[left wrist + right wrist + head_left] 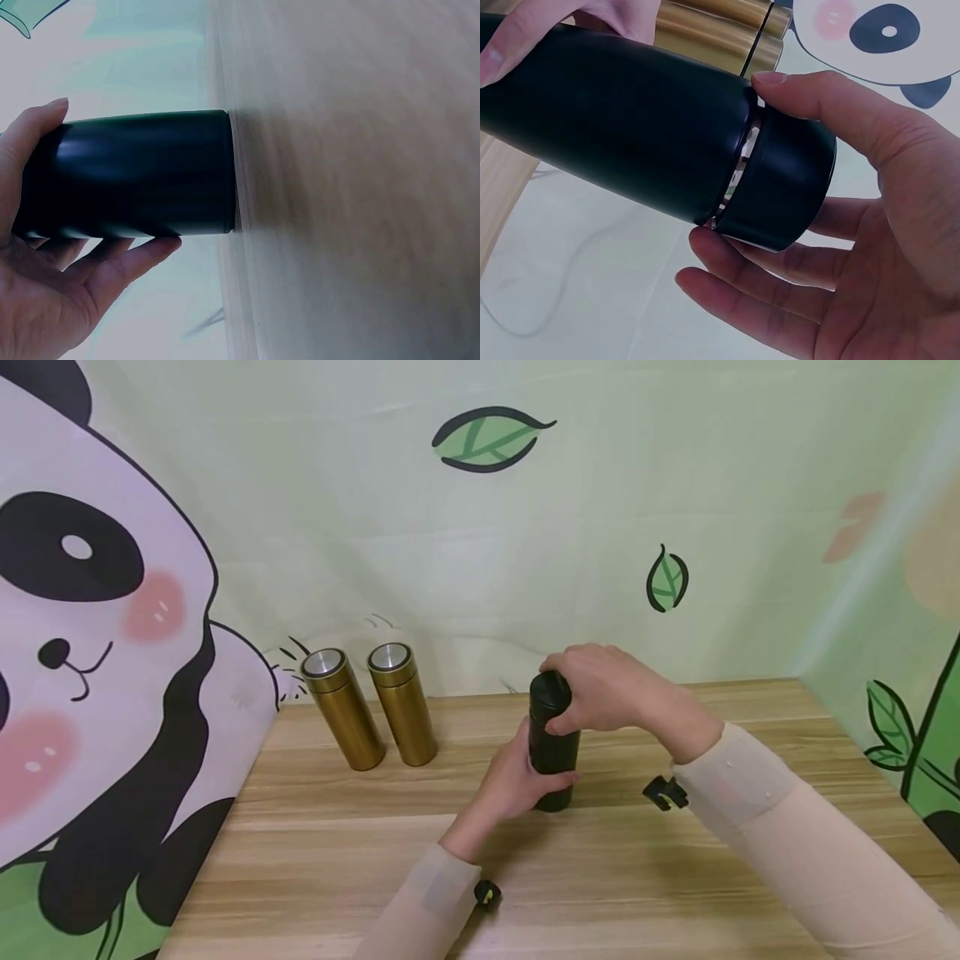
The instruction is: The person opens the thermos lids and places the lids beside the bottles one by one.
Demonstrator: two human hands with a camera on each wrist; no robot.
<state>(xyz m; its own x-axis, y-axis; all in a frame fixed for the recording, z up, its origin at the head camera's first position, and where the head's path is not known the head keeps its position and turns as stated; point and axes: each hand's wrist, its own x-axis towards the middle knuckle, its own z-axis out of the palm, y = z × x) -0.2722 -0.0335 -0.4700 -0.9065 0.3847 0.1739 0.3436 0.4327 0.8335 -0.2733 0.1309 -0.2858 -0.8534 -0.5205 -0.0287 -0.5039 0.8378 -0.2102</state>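
A black thermos bottle stands upright on the wooden table, its base at the tabletop in the left wrist view. My left hand grips its body from the left, thumb on one side and fingers round the other. From above, my right hand holds the black lid between thumb and fingers. A shiny metal band shows between lid and body in the right wrist view. Two gold thermos bottles with silver-topped lids stand side by side to the left.
The wooden table runs back to a pale green backdrop printed with leaves and a large panda. Small black clips sit at both sleeve cuffs.
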